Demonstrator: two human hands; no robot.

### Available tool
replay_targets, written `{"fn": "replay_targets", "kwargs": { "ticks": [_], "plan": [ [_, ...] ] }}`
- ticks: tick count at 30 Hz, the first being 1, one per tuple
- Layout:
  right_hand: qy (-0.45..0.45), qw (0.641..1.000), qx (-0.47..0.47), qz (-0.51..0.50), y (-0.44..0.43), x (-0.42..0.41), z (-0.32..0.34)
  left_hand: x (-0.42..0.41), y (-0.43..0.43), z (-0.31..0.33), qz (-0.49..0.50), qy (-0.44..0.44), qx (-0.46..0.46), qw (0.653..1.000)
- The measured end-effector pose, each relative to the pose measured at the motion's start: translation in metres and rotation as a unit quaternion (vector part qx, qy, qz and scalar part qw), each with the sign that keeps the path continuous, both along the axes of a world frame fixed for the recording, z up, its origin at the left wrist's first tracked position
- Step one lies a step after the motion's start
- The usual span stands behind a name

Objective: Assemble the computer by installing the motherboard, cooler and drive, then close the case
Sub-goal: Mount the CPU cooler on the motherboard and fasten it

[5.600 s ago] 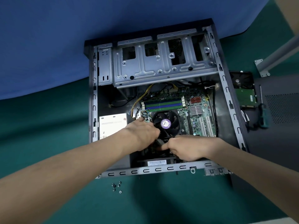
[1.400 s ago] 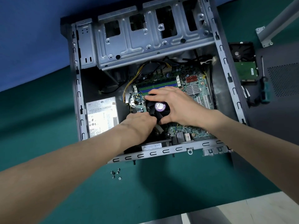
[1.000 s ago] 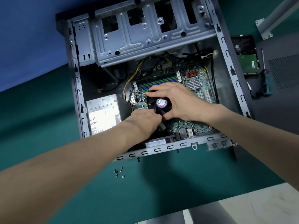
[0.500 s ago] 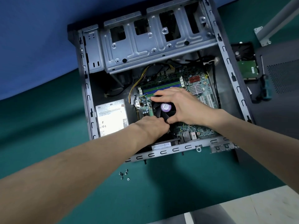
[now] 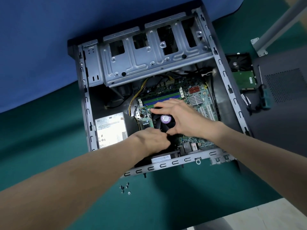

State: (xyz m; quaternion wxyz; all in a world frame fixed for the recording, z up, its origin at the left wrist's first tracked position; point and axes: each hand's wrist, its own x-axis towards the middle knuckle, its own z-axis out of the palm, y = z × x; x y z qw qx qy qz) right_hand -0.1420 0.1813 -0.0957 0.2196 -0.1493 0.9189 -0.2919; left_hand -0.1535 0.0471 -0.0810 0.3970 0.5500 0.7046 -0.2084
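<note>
One cooler [image 5: 164, 121] sits on the motherboard [image 5: 196, 97] inside the case [image 5: 231, 97]. Your right hand [image 5: 181, 121] grips its rim, fingers spread; your left hand [image 5: 152, 141] curls beside it, its grasp hidden. One hard drive [image 5: 244, 75] and five screws [image 5: 126, 187] lie outside.

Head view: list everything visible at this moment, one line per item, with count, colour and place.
case: 1, black and grey, open, centre of mat
drive cage: 1, grey, far end of case
motherboard: 1, green, inside case
cooler: 1, black with purple label, on motherboard
power supply: 1, silver, inside case, left
hard drive: 1, black and green, outside case, right
screwdriver: 1, green handle, right of hard drive
side panel: 1, dark grey, far right
screws: about five, silver, on mat in front of case
mat: 1, green, under case
left grip: 1, at cooler's near edge, fingertips hidden
right grip: 1, fingers and thumb round cooler
</note>
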Motion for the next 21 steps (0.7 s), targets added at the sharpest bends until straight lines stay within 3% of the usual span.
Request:
{"fn": "replay_targets", "kwargs": {
  "ticks": [6, 21],
  "plan": [
    [0.002, 1.0, -0.001, -0.002, 0.001, -0.001, -0.003, 0.005, 0.002, -0.005, 0.055, 0.04, 0.001, 0.998],
    [-0.011, 1.0, -0.023, 0.004, 0.001, -0.002, -0.005, 0.005, -0.012, 0.012, 0.129, 0.013, 0.018, 0.991]
  ]
}}
